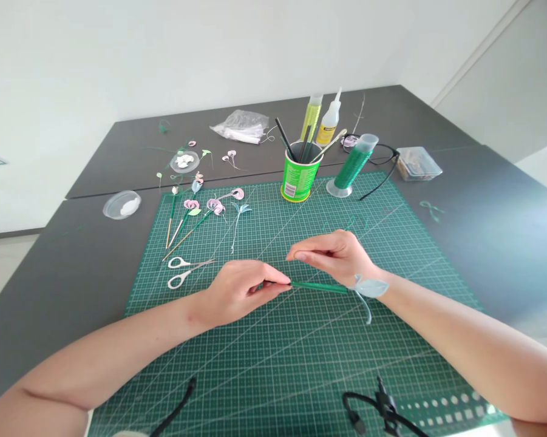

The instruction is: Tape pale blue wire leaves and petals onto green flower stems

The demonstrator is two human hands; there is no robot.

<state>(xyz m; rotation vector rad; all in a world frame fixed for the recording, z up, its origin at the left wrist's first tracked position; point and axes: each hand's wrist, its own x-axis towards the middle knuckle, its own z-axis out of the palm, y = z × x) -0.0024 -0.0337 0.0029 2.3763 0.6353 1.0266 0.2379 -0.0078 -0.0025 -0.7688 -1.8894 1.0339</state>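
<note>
My left hand pinches the near end of a green wrapped stem that lies across the green cutting mat. The stem ends on the right in a pale blue petal flower. My right hand hovers just above the stem with its fingers pressed together in a pinch; what it grips, if anything, is too fine to make out.
White-handled scissors lie left of my hands. Several finished flower stems lie beyond them. A green cup of tools, a green wire spool, glue bottles, small dishes and a plastic box stand further back.
</note>
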